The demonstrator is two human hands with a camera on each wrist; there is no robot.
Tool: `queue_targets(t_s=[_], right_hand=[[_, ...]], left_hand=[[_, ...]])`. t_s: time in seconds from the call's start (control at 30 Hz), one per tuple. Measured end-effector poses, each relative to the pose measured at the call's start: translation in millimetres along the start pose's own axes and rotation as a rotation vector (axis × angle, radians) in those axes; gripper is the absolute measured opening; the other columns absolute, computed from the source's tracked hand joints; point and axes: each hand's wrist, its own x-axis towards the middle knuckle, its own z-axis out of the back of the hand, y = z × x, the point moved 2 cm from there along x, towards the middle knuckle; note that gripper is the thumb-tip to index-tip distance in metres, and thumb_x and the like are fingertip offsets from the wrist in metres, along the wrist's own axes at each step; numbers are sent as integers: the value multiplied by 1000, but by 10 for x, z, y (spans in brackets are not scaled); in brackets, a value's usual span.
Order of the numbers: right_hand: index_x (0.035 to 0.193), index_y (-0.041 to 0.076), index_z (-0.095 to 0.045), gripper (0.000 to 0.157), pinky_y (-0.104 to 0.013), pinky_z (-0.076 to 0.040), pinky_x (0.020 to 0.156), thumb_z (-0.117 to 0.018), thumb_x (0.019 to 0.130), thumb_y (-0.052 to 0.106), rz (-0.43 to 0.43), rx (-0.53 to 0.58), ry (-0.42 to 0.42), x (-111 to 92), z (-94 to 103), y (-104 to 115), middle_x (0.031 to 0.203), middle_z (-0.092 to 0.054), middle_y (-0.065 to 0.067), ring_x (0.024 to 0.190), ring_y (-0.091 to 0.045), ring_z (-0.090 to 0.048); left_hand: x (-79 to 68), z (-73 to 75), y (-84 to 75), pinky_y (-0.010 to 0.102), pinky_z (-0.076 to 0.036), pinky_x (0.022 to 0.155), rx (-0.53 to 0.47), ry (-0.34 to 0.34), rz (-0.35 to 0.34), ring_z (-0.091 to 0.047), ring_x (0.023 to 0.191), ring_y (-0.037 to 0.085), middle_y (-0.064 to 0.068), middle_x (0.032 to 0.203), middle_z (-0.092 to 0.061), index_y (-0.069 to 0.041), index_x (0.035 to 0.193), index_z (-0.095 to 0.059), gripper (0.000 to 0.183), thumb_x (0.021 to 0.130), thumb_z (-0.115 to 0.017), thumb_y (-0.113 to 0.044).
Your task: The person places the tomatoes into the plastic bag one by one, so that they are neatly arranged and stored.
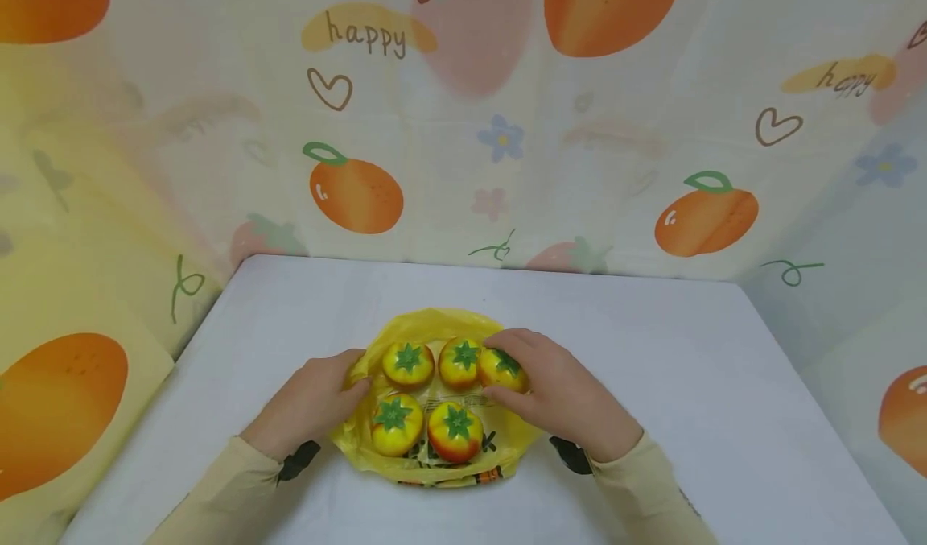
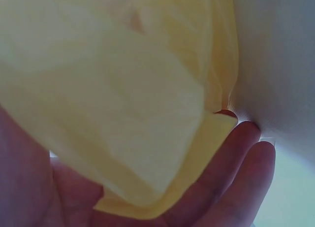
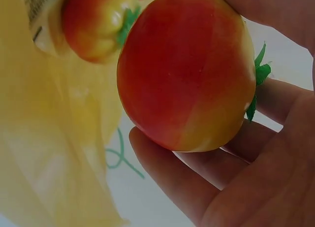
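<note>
A yellow plastic bag (image 1: 517, 428) lies spread on the table with its mouth facing up. Several yellow-and-red toy tomatoes with green star-shaped leaves, one of them the front tomato (image 1: 455, 432), rest in it. My left hand (image 1: 319, 396) grips the bag's left edge, thumb inside the rim and fingers outside; the left wrist view is mostly filled by the bag's film (image 2: 123, 89). At the bag's right side, my right hand (image 1: 561, 388) holds another tomato (image 3: 182, 74) between thumb and fingers, its red underside turned to the right wrist camera.
The white table (image 1: 652, 344) runs back to a curtain (image 1: 449, 167) printed with oranges, hearts and flowers, which also hangs along both sides. Dark wrist-worn pieces (image 1: 572, 455) sit under both wrists. Dark print shows on the bag's front part.
</note>
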Motion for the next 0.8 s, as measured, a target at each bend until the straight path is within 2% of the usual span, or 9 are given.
queue_targets(t_s=[0.27, 0.47, 0.6, 0.8], right_hand=[[146, 18, -64, 58, -49, -53, 114, -84, 95, 36, 29, -9, 45, 44, -151, -8, 145, -67, -4, 132, -25, -64], [145, 19, -64, 57, -49, -53, 113, -85, 95, 35, 21, -4, 66, 62, -189, -38, 146, -66, -4, 131, -24, -64], [144, 19, -65, 55, -50, -52, 115, -85, 94, 33, -11, 0, 95, 73, -213, -48, 148, -65, -5, 134, -26, -63], [138, 20, -65, 50, -47, -56, 107, -85, 94, 31, -64, 18, 152, 78, -253, -64, 142, -66, -3, 120, -20, -63]], left_hand=[[11, -9, -3, 42, -58, 85, 24, 2, -3, -65, 88, 14, 10, 122, -78, -5, 144, -64, 44, 105, -63, -25], [31, 2, -29, 43, -59, 87, 19, -5, -4, -66, 89, 14, 11, 124, -78, -5, 145, -63, 45, 105, -63, -25], [37, 1, -45, 44, -59, 88, 1, -12, -3, -67, 89, 14, 12, 125, -77, -5, 147, -62, 47, 105, -64, -26], [32, -24, -41, 38, -59, 81, -17, -3, 26, -66, 84, 12, 10, 122, -78, -7, 148, -62, 48, 105, -64, -27]])
